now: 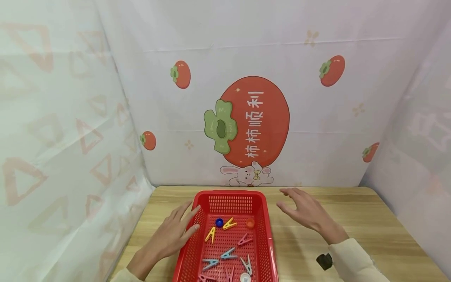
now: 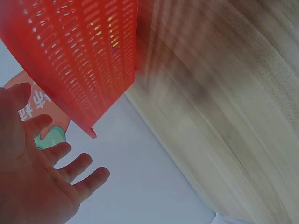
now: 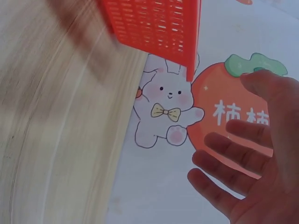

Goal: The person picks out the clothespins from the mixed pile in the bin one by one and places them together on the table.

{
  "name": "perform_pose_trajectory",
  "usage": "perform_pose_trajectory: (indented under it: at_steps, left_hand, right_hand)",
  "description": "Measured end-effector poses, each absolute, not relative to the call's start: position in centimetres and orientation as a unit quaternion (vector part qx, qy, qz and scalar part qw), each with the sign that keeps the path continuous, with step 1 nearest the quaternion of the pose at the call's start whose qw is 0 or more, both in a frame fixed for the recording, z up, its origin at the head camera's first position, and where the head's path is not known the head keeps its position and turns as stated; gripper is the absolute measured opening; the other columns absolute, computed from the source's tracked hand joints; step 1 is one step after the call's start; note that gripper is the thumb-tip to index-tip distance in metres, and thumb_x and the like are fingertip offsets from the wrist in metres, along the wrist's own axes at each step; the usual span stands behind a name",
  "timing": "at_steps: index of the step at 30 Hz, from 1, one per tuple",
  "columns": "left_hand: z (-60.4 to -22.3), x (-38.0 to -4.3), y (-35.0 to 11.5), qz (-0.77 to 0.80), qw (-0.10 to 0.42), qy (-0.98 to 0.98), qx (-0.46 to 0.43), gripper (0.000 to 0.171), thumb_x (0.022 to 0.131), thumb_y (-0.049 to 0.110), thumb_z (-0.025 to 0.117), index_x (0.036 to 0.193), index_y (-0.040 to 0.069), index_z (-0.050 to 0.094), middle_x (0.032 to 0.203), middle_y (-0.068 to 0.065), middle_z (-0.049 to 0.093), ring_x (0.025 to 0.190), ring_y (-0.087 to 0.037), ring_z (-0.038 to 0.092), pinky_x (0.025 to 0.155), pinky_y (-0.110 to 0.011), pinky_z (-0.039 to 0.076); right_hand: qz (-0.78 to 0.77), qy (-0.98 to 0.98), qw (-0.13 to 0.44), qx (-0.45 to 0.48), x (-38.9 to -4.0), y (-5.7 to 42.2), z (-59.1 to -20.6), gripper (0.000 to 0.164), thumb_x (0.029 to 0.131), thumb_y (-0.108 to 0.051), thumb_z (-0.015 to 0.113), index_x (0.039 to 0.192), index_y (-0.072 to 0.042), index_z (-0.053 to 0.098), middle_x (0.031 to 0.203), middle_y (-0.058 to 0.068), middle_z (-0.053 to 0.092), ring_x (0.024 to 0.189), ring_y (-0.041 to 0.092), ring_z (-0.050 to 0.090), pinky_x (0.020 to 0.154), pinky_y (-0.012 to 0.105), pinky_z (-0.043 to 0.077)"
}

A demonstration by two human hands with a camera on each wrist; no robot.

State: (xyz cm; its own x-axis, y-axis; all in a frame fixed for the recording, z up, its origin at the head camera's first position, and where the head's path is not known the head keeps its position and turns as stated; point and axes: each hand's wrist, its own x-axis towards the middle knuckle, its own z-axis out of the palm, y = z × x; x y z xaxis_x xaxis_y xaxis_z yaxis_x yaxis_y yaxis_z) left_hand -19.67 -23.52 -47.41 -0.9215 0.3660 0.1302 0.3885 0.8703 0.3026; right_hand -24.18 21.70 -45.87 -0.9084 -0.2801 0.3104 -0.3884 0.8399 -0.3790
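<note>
A red perforated plastic basket [image 1: 268, 235] stands on the wooden table. Inside lie several clothespins: yellow [image 1: 211, 234], blue [image 1: 228, 253] and pink [image 1: 244, 239]. A blue bottle cap [image 1: 219, 223] and an orange cap [image 1: 250, 223] sit toward its far end, a white round cap [image 1: 245, 277] at the near end. My left hand [image 1: 172, 231] hovers at the basket's left rim with fingers spread, holding nothing. Off the right side my right hand [image 1: 304, 209] is raised above the table, its fingers spread and nothing in them. The left wrist view shows the basket's outer wall [image 2: 79, 56].
The light wood table [image 1: 338, 211] ends at a back wall sheet [image 1: 313, 129] printed with persimmons and a rabbit. White patterned sheets hang at left [image 1: 63, 137] and right [image 1: 423, 149]. A small dark patch [image 1: 324, 261] shows by the right sleeve.
</note>
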Motion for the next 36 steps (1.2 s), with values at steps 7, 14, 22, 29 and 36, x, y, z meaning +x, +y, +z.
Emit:
perform_pose_trajectory:
  at_steps: [7, 14, 22, 29, 36]
  left_hand:
    - [-47.4, -18.5, -23.3, -0.168, 0.031, -0.964, -0.205, 0.063, 0.113, 0.05, 0.053, 0.17, 0.027, 0.04, 0.178, -0.014, 0.032, 0.159, -0.041, 0.038, 0.12, -0.071, 0.044]
    - [-47.6, -17.8, -22.8, -0.166, 0.018, -0.964, -0.208, 0.065, 0.112, 0.05, 0.055, 0.169, 0.023, 0.043, 0.18, -0.013, 0.028, 0.161, -0.039, 0.035, 0.125, -0.067, 0.042]
    - [-47.5, -16.7, -22.3, -0.171, 0.004, -0.963, -0.209, 0.064, 0.111, 0.048, 0.058, 0.167, 0.023, 0.045, 0.181, -0.013, 0.024, 0.162, -0.042, 0.032, 0.124, -0.071, 0.039]
    - [-47.5, -15.9, -22.2, -0.177, -0.011, -0.963, -0.205, 0.063, 0.11, 0.052, 0.056, 0.168, 0.027, 0.045, 0.183, -0.013, 0.019, 0.163, -0.048, 0.028, 0.12, -0.077, 0.039]
    - [-47.8, -15.4, -22.0, -0.191, -0.026, -0.961, -0.199, 0.066, 0.109, 0.056, 0.057, 0.167, 0.029, 0.045, 0.183, -0.011, 0.018, 0.163, -0.05, 0.028, 0.12, -0.079, 0.038]
  right_hand:
    - [0.221, -0.947, 0.128, 0.195, -23.8, 20.3, -45.1, 0.052, 0.101, -0.042, 0.074, 0.14, -0.007, 0.07, 0.132, 0.013, 0.074, 0.114, 0.033, 0.074, 0.09, 0.058, 0.065]
    - [0.212, -0.946, 0.123, 0.211, -23.5, 18.7, -44.3, 0.048, 0.1, -0.037, 0.078, 0.137, -0.007, 0.071, 0.124, 0.011, 0.075, 0.109, 0.03, 0.074, 0.086, 0.052, 0.067]
    - [0.197, -0.946, 0.1, 0.239, -23.0, 17.0, -43.2, 0.043, 0.099, -0.039, 0.079, 0.131, -0.011, 0.075, 0.112, 0.004, 0.074, 0.1, 0.021, 0.071, 0.079, 0.039, 0.065]
    - [0.168, -0.943, 0.096, 0.271, -22.8, 15.3, -42.8, 0.039, 0.096, -0.038, 0.082, 0.126, -0.013, 0.076, 0.105, 0.0, 0.072, 0.091, 0.012, 0.065, 0.076, 0.031, 0.063]
    - [0.157, -0.936, 0.08, 0.304, -22.7, 13.9, -42.4, 0.042, 0.096, -0.04, 0.083, 0.126, -0.012, 0.076, 0.119, 0.007, 0.075, 0.094, 0.017, 0.069, 0.078, 0.035, 0.066]
